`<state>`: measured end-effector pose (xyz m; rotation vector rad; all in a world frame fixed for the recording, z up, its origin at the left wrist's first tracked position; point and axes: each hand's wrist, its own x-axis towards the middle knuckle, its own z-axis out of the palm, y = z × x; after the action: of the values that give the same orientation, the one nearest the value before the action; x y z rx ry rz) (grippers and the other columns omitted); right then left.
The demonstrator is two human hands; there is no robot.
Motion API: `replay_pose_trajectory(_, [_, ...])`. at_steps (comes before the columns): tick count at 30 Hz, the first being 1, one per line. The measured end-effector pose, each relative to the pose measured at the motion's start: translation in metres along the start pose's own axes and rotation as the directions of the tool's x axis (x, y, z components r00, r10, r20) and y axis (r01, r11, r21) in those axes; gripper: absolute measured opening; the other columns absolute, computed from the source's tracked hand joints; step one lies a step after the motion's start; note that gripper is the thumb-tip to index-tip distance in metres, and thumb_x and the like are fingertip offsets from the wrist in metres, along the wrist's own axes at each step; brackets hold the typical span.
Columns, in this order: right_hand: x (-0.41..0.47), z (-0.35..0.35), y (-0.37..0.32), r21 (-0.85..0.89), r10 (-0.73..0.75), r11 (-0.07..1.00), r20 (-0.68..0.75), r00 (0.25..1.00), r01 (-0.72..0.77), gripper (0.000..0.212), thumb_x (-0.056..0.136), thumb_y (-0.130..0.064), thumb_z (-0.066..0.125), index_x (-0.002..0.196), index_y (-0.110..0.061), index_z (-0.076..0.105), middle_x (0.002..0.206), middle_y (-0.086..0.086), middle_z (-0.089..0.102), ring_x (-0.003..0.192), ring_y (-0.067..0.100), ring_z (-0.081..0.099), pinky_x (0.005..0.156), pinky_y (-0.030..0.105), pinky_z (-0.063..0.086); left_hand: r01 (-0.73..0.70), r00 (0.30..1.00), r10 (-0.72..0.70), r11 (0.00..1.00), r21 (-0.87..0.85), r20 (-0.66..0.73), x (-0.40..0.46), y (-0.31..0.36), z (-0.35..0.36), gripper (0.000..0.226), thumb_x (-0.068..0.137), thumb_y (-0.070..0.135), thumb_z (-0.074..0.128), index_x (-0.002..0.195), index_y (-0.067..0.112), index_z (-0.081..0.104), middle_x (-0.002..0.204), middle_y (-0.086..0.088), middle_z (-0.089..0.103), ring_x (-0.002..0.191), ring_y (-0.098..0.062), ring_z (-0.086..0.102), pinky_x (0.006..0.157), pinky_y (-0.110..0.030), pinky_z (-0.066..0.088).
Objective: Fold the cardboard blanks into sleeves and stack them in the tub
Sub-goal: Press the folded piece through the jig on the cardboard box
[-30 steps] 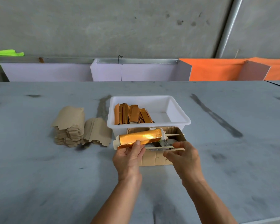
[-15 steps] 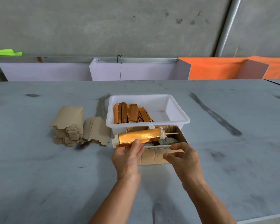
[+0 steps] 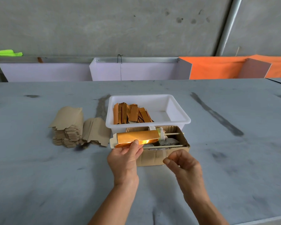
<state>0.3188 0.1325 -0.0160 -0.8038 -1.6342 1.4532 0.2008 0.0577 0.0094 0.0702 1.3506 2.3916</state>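
L hand (image 3: 126,157) holds the shiny orange-gold foil-faced cardboard sleeve (image 3: 137,138) by its near edge, thumb on top, fingers underneath, so it's pinched between them. The sleeve lies sideways across the open top of a small brown corrugated cardboard box (image 3: 159,157), w/ a pale rounded flap sticking out at its left end. R hand (image 3: 182,161) is off the work, just in front of the box, fingers loosely curled w/ thumb near forefinger, holding nothing I can see. Two thin wooden sticks (image 3: 166,145) run along the box top; grey stuff inside, can't tell what.

White rectangular plastic tub (image 3: 178,122) sits touching the box's far side, finished orange sleeves (image 3: 131,113) leaning in its left half; right half bare. Stack of plain brown cardboard blanks (image 3: 68,127) is left of the tub on the grey table (image 3: 39,176).

Risks, my read: one-handed hold at an edge, so the sleeve could spring open or twist before it reaches the tub. Dragging it over the sticks may snag it. Dropped loosely, it'd knock the leaning row flat.
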Motion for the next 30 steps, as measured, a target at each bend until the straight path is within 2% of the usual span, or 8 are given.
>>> replay_pose_trajectory(7, [-0.012,0.016,-0.024,0.251,-0.085,0.966,0.059,0.995,0.068,0.024,0.076,0.007,0.07,0.066,-0.014,0.064,0.06,0.0,0.058,0.061,0.01,0.051,0.062,0.021,0.043,0.027,0.998,-0.027,1.0,-0.002,0.064,-0.014,-0.006,-0.003,0.012,0.081,-0.003,0.067,0.09,0.005,0.067,0.08,-0.009,0.074,0.073,-0.024,0.072,0.062,-0.026,0.058])
replay_pose_trajectory(12, [-0.011,0.029,-0.028,0.3,-0.097,0.952,0.106,0.99,0.061,0.011,0.077,0.006,0.068,0.076,-0.004,0.065,0.065,0.01,0.061,0.068,0.021,0.055,0.07,0.03,0.046,0.05,0.992,-0.05,0.999,0.0,0.115,-0.017,-0.009,-0.006,0.01,0.081,-0.002,0.065,0.09,0.001,0.068,0.082,-0.014,0.073,0.076,-0.027,0.072,0.063,-0.028,0.058])
replay_pose_trajectory(16, [-0.011,0.035,-0.03,0.271,-0.089,0.961,0.136,0.987,0.049,0.011,0.078,0.005,0.068,0.078,-0.005,0.067,0.063,0.005,0.064,0.067,0.017,0.059,0.068,0.024,0.051,0.068,0.991,-0.069,0.998,0.013,0.114,-0.017,-0.011,-0.009,0.006,0.08,-0.001,0.066,0.081,0.004,0.071,0.08,-0.015,0.073,0.076,-0.028,0.071,0.063,-0.028,0.058])
replay_pose_trajectory(21, [-0.009,0.04,-0.029,0.216,-0.038,0.976,0.128,0.991,0.01,0.015,0.08,0.006,0.067,0.079,-0.009,0.068,0.065,0.007,0.067,0.07,0.021,0.062,0.07,0.026,0.053,0.061,0.992,-0.061,0.998,0.01,0.115,-0.018,-0.01,-0.01,0.008,0.081,-0.001,0.066,0.083,0.005,0.071,0.083,-0.017,0.073,0.078,-0.029,0.071,0.064,-0.029,0.058])
replay_pose_trajectory(24, [-0.007,0.042,-0.026,0.202,0.002,0.979,0.11,0.994,-0.024,0.011,0.08,0.006,0.067,0.082,-0.005,0.068,0.073,0.018,0.069,0.077,0.036,0.063,0.076,0.034,0.055,0.061,0.993,-0.061,0.998,0.002,0.105,-0.017,-0.009,-0.011,0.01,0.081,-0.002,0.065,0.079,0.006,0.072,0.081,-0.016,0.073,0.077,-0.029,0.071,0.062,-0.027,0.057])
replay_pose_trajectory(26, [-0.006,0.042,-0.025,0.186,0.016,0.982,0.106,0.994,-0.036,0.01,0.081,0.006,0.067,0.083,-0.004,0.068,0.077,0.02,0.069,0.083,0.04,0.063,0.078,0.037,0.055,0.064,0.993,-0.064,0.998,-0.001,0.096,-0.016,-0.009,-0.011,0.012,0.081,-0.002,0.065,0.077,0.007,0.071,0.079,-0.016,0.073,0.076,-0.028,0.071,0.062,-0.027,0.057])
replay_pose_trajectory(30, [-0.005,0.042,-0.025,0.161,0.034,0.986,0.094,0.995,-0.049,0.012,0.08,0.005,0.067,0.083,-0.006,0.069,0.076,0.016,0.069,0.081,0.035,0.065,0.072,0.028,0.056,0.071,0.994,-0.071,0.997,0.006,0.081,-0.016,-0.01,-0.012,0.008,0.081,-0.002,0.065,0.082,0.004,0.07,0.08,-0.015,0.073,0.078,-0.028,0.071,0.065,-0.029,0.058])
